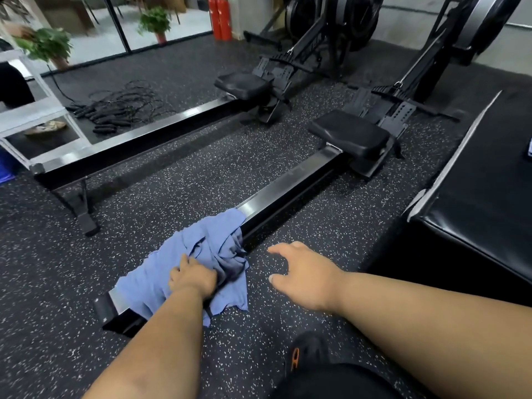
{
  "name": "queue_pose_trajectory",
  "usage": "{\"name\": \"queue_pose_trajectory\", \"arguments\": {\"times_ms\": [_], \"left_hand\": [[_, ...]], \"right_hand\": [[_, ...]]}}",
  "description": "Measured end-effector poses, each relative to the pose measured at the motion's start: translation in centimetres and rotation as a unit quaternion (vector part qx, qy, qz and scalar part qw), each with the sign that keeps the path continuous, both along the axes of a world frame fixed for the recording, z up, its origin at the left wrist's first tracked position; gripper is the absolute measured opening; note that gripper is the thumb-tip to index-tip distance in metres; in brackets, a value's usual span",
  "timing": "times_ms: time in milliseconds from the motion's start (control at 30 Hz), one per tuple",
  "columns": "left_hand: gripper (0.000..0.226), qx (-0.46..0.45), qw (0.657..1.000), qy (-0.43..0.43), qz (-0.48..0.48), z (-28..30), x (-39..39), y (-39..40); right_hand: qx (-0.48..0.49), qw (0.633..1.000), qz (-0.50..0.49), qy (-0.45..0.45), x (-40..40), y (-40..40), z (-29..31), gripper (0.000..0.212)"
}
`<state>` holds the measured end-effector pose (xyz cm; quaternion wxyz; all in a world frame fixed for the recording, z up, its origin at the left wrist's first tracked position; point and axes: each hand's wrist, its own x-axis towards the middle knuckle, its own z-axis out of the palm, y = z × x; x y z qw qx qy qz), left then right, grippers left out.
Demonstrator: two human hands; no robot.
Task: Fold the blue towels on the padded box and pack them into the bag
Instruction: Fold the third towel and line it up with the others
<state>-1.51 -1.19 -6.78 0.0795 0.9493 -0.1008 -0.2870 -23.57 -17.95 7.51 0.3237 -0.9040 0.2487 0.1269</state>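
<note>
Towel: we are seeing the blue towel (198, 254) lying crumpled over the near end of a rowing machine rail (288, 191).
Left grip: our left hand (193, 279) is clutching the towel's folds.
Right grip: our right hand (302, 276) is hovering just beside it, fingers spread, holding nothing.
Padded box: the black padded box (483, 203) is sitting well apart, on the right.

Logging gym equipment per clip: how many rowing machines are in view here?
2. One rowing machine runs up the middle, a blue towel bunched on its rail under the left hand. The other lies parallel, further left. More may sit outside the frame.
</note>
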Motion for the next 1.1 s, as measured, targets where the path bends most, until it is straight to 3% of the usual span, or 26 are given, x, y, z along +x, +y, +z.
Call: {"name": "queue_pose_trajectory", "arguments": {"times_ms": [167, 300, 367, 500, 733, 800, 900, 1033, 1100], "left_hand": [[0.066, -0.116, 0.99, -0.055, 0.059, 1.5, -0.8, -0.3], [0.075, -0.242, 0.965, -0.082, 0.053, 5.3, -2.0, 1.0], [0.085, -0.322, 0.941, -0.101, 0.032, 9.5, -3.9, 1.5], [0.072, -0.442, 0.893, -0.09, -0.002, 18.4, -8.5, 2.4], [0.081, -0.531, 0.841, -0.025, -0.098, 31.4, -18.9, 2.7], [0.09, -0.543, 0.83, -0.012, -0.125, 33.4, -22.0, 2.2], [0.086, -0.559, 0.811, 0.011, -0.172, 35.8, -26.4, 1.0], [0.086, -0.592, 0.769, 0.044, -0.238, 37.9, -31.2, -0.6], [0.077, -0.606, 0.753, 0.047, -0.252, 38.0, -33.3, -1.5]], "right_hand": [[0.019, 0.999, -0.03, -0.004, 0.8, -0.8, -0.6, 0.062], [0.027, 0.998, -0.048, -0.014, 0.8, 0.0, -0.2, 0.061], [0.039, 0.997, -0.06, -0.029, 0.6, 0.7, 0.4, 0.063], [0.08, 0.99, -0.087, -0.072, -0.1, 2.2, 2.2, 0.069], [0.151, 0.961, -0.128, -0.192, -4.2, 5.1, 8.9, 0.081], [0.165, 0.941, -0.138, -0.262, -6.2, 5.2, 11.1, 0.066], [0.163, 0.918, -0.181, -0.313, -10.1, 4.5, 13.9, 0.037], [0.136, 0.887, -0.249, -0.364, -17.3, 3.9, 19.2, 0.019], [0.142, 0.867, -0.28, -0.386, -21.3, 3.4, 21.6, 0.022]]}}
